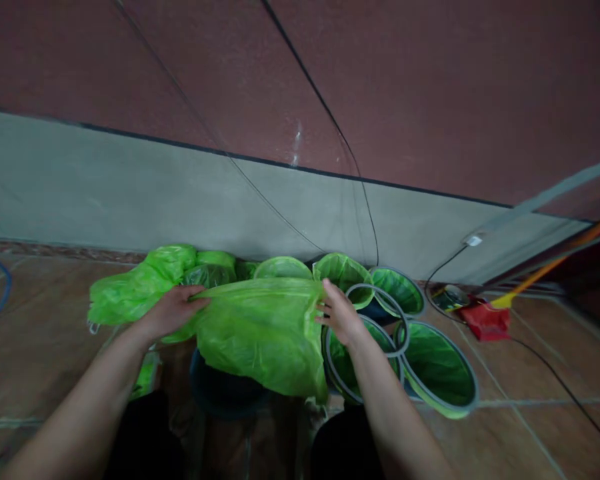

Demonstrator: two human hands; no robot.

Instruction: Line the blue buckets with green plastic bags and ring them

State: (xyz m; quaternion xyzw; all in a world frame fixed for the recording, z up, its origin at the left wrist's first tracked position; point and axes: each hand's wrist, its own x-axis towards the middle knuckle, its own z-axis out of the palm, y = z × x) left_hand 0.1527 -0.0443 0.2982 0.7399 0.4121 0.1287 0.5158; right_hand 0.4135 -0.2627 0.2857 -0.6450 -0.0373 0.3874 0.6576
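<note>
A bright green plastic bag (260,333) is stretched out between my hands above a dark round bin (223,390). My left hand (173,310) pinches the bag's upper left edge. The bag's upper right edge is gripped by my right hand (341,317), fingers curled on the plastic. Both forearms reach in from the bottom of the view.
Several green-lined bins with grey rims (437,370) stand at the right along the wall. A heap of green bags (145,283) lies at the left. A red dustpan (487,321) and an orange broom handle (560,259) rest at the far right. Black cables (365,200) hang on the wall.
</note>
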